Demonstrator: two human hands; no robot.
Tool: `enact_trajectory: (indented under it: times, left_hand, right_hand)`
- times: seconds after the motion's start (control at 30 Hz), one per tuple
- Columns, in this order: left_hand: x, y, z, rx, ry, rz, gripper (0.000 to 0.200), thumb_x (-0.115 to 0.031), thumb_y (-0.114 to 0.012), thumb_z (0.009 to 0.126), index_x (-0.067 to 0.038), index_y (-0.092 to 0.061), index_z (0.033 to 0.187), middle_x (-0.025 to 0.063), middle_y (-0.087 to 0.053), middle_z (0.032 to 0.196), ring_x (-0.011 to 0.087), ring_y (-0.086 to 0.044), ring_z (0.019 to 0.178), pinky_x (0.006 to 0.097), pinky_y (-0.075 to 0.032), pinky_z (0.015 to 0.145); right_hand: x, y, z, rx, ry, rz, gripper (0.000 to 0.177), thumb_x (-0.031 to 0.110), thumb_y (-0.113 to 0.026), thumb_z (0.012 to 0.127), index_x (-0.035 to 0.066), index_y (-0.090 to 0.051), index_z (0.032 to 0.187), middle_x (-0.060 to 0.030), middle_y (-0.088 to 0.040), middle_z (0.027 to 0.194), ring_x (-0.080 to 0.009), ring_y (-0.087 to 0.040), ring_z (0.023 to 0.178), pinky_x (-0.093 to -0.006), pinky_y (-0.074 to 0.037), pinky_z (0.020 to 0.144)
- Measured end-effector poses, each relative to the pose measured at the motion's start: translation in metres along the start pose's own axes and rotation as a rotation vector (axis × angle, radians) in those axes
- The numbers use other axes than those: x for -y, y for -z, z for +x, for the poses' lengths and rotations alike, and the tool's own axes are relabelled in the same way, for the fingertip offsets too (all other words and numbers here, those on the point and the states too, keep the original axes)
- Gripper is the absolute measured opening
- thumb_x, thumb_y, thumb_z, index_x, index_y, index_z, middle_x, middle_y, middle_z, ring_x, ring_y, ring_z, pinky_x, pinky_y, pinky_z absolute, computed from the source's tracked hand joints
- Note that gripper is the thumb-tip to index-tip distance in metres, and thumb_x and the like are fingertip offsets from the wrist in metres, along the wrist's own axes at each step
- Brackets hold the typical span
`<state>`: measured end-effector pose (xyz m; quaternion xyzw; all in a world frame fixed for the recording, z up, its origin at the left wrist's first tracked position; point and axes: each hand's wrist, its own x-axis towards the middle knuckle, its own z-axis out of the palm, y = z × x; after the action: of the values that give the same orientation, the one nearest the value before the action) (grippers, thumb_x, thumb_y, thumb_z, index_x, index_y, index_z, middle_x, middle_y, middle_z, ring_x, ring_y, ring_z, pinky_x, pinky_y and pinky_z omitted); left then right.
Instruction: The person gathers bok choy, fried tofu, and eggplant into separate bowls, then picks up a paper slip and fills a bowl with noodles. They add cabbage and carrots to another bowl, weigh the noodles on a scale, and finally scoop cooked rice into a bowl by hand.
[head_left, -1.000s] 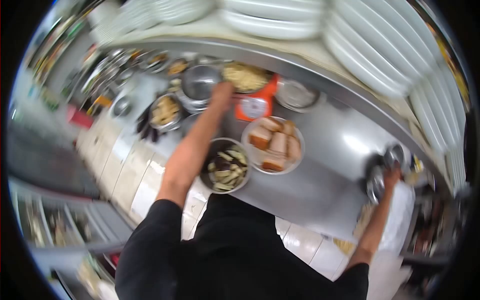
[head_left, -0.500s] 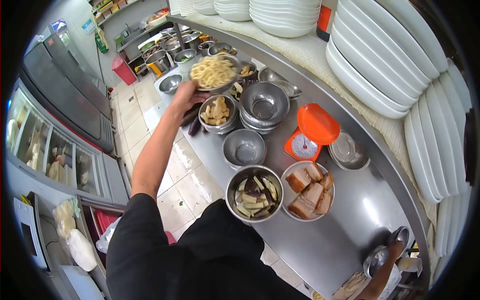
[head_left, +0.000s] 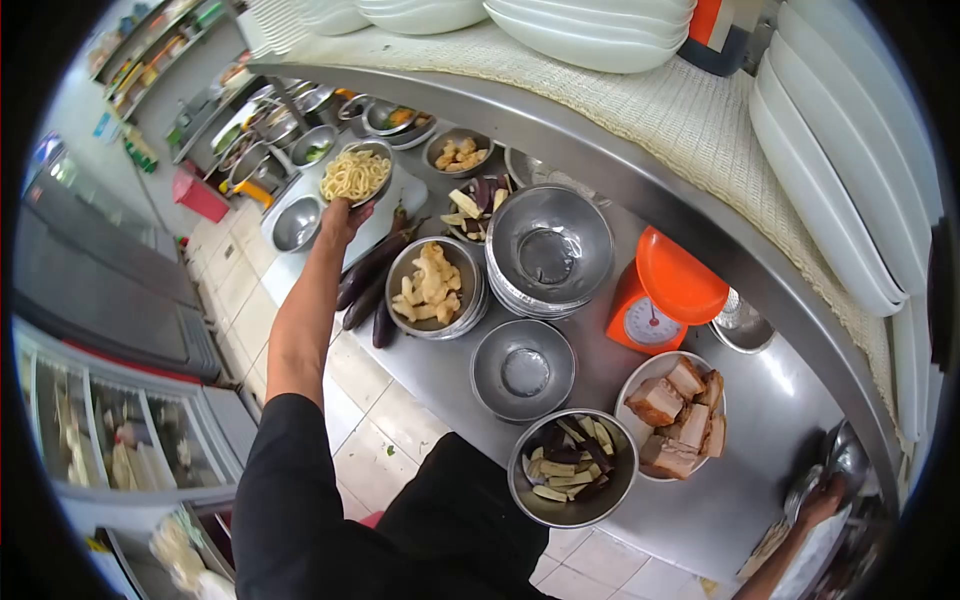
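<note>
My left hand point(head_left: 350, 215) grips the near rim of a metal bowl of pale noodles point(head_left: 356, 175), above a white cutting board point(head_left: 408, 190). An empty metal bowl point(head_left: 297, 224) sits to its left, and whole eggplants point(head_left: 372, 270) lie below. At the lower right my right hand point(head_left: 822, 500) is closed on a metal bowl point(head_left: 848, 460). Between the hands stand a bowl of pale chunks point(head_left: 430, 285), stacked empty bowls point(head_left: 550, 245), a bowl of cut eggplant point(head_left: 570, 470) and a white bowl of pork pieces point(head_left: 685, 420).
An orange scale point(head_left: 655, 325) stands behind the pork. Above the steel table's back edge runs a shelf point(head_left: 560, 110) with stacked white plates point(head_left: 830, 170). Several filled bowls crowd the far end. Refrigerators point(head_left: 110, 260) line the left side, beyond the tiled floor.
My left hand has moved the noodle bowl farther away and lower, to the left of the bowl of chunks. My view has shifted. The right hand remains at the bowls on the lower right.
</note>
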<state>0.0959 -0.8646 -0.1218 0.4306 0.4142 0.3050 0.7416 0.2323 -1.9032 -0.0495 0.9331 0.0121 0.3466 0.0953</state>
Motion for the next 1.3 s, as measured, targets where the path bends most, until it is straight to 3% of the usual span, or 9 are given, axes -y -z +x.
enact_trajectory:
  times: [0.23, 0.43, 0.6, 0.77, 0.87, 1.03, 1.13, 1.2, 1.3]
  left_hand:
    - [0.014, 0.011, 0.017, 0.183, 0.013, 0.026, 0.036, -0.019, -0.042, 0.090, -0.002, -0.044, 0.122, 0.0217, -0.055, 0.108, 0.0335, -0.061, 0.084, 0.0376, -0.055, 0.074]
    - [-0.030, 0.034, -0.184, 0.415, -0.035, 0.341, 0.045, -0.031, -0.041, 0.089, 0.003, -0.042, 0.119, 0.0210, -0.062, 0.087, 0.0265, -0.064, 0.078, 0.0338, -0.054, 0.065]
    - [0.077, 0.014, -0.442, 1.168, 0.452, 0.843, 0.043, -0.031, -0.044, 0.087, 0.003, -0.059, 0.108, 0.0151, -0.066, 0.084, 0.0218, -0.066, 0.070, 0.0252, -0.050, 0.053]
    - [0.235, -0.005, -0.582, 1.153, 1.097, 0.776, 0.045, -0.032, -0.056, 0.085, 0.003, -0.056, 0.113, 0.0180, -0.064, 0.091, 0.0235, -0.065, 0.071, 0.0301, -0.052, 0.055]
    - [0.295, 0.002, -0.584, 1.176, 0.690, 1.102, 0.030, -0.014, -0.055, 0.079, 0.008, -0.057, 0.100, 0.0156, -0.062, 0.078, 0.0257, -0.062, 0.063, 0.0335, -0.051, 0.047]
    - [0.355, 0.006, -0.567, 0.929, 0.819, 1.115, 0.029, -0.007, -0.049, 0.074, 0.010, -0.050, 0.098, 0.0192, -0.059, 0.076, 0.0290, -0.060, 0.054, 0.0358, -0.048, 0.038]
    - [0.381, 0.012, -0.561, 0.875, 0.756, 1.050, 0.035, -0.007, -0.049, 0.073, 0.010, -0.046, 0.103, 0.0202, -0.057, 0.081, 0.0308, -0.060, 0.057, 0.0369, -0.048, 0.036]
    - [0.401, 0.012, -0.557, 0.873, 0.764, 0.969, 0.039, -0.007, -0.050, 0.072, 0.010, -0.044, 0.106, 0.0215, -0.056, 0.087, 0.0328, -0.060, 0.060, 0.0377, -0.048, 0.035]
    - [0.420, 0.011, -0.560, 0.939, 0.772, 0.987, 0.042, -0.008, -0.050, 0.072, 0.009, -0.043, 0.110, 0.0206, -0.057, 0.088, 0.0314, -0.061, 0.060, 0.0383, -0.049, 0.037]
  right_hand:
    - [0.158, 0.166, -0.100, 0.127, -0.228, 0.401, 0.021, 0.002, -0.068, 0.074, -0.006, -0.049, 0.068, -0.0124, -0.042, 0.064, -0.0264, -0.039, 0.059, -0.0377, -0.034, 0.055]
    - [0.185, 0.249, -0.190, 0.234, -0.197, 0.486, 0.027, 0.000, -0.070, 0.069, 0.000, -0.044, 0.063, -0.0119, -0.041, 0.062, -0.0263, -0.038, 0.056, -0.0355, -0.033, 0.052]
    - [0.186, 0.277, -0.308, 0.367, -0.215, 0.763, 0.021, -0.009, -0.061, 0.050, 0.005, -0.052, 0.064, -0.0106, -0.051, 0.064, -0.0305, -0.049, 0.062, -0.0383, -0.039, 0.056]
    - [0.250, 0.300, -0.373, 0.723, -0.021, 0.979, 0.025, 0.007, -0.063, 0.053, 0.012, -0.056, 0.076, -0.0017, -0.056, 0.079, -0.0231, -0.055, 0.081, -0.0353, -0.048, 0.067]
    - [0.261, 0.284, -0.394, 0.767, -0.013, 1.033, 0.022, 0.013, -0.067, 0.057, 0.012, -0.057, 0.077, -0.0017, -0.058, 0.083, -0.0231, -0.056, 0.086, -0.0364, -0.047, 0.071]
    - [0.203, 0.192, -0.373, 0.451, -0.263, 1.174, 0.042, 0.034, -0.069, 0.071, 0.008, -0.061, 0.103, -0.0093, -0.061, 0.094, -0.0308, -0.053, 0.093, -0.0420, -0.041, 0.084]
    - [0.175, 0.102, -0.335, 0.355, -0.446, 0.669, 0.053, 0.027, -0.071, 0.068, 0.009, -0.056, 0.115, -0.0165, -0.050, 0.114, -0.0356, -0.043, 0.106, -0.0461, -0.040, 0.085]
    - [0.157, 0.041, -0.314, 0.833, -0.417, 0.530, 0.065, 0.031, -0.070, 0.067, 0.014, -0.049, 0.125, -0.0151, -0.048, 0.122, -0.0355, -0.039, 0.116, -0.0463, -0.036, 0.093]
    - [0.160, -0.039, -0.330, 0.793, -0.283, 0.280, 0.067, 0.037, -0.065, 0.070, 0.017, -0.045, 0.130, -0.0114, -0.045, 0.131, -0.0318, -0.032, 0.127, -0.0461, -0.030, 0.101]
